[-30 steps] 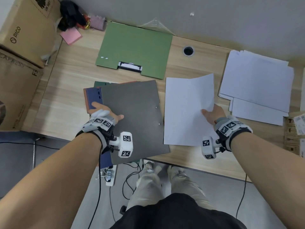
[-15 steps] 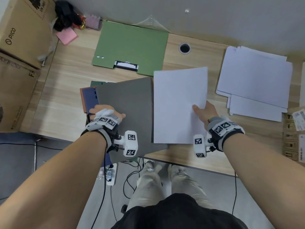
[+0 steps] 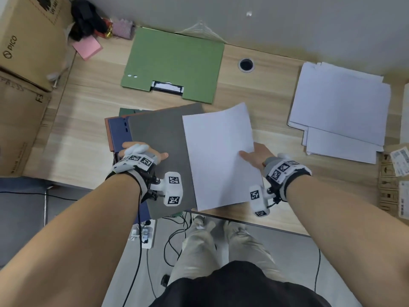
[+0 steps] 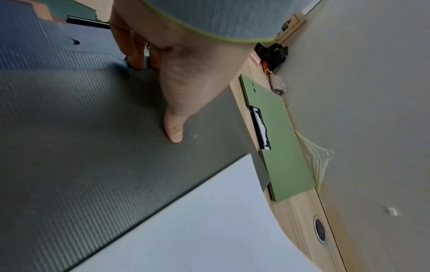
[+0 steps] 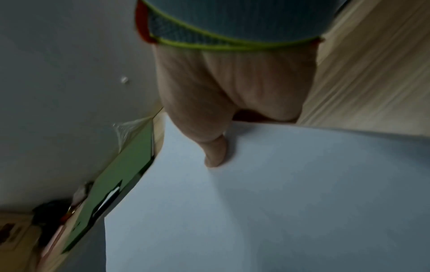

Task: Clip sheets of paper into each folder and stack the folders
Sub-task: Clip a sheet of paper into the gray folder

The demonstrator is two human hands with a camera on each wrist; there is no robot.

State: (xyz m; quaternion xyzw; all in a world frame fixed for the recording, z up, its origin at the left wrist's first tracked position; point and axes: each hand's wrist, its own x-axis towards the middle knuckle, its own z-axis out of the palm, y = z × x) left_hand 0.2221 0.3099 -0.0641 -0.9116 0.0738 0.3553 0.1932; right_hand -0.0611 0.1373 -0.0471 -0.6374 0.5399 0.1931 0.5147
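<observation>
A grey folder [image 3: 161, 151] lies closed on top of a blue folder [image 3: 119, 134] and other folders at the desk's near edge. My left hand [image 3: 143, 151] grips its left edge, thumb [image 4: 173, 128] flat on the cover and fingers [image 4: 137, 60] curled under the edge. My right hand [image 3: 254, 155] pinches a white sheet [image 3: 219, 156] by its right edge, thumb [image 5: 216, 152] on top. The sheet overlaps the grey folder's right part and curves slightly. In the left wrist view the sheet [image 4: 197, 220] covers the grey folder [image 4: 81, 138] at the lower right.
A green folder [image 3: 174, 63] with a black clip [image 3: 167, 87] lies closed at the back. A loose pile of white paper [image 3: 338, 107] sits at the right. Cardboard boxes [image 3: 24, 63] stand at the left, a cable hole [image 3: 245, 64] behind, a pink pad [image 3: 87, 47] at the back left.
My right hand has carried the white sheet to the left, from beside the grey folder to over its right part. My left hand has kept its grip on the folder.
</observation>
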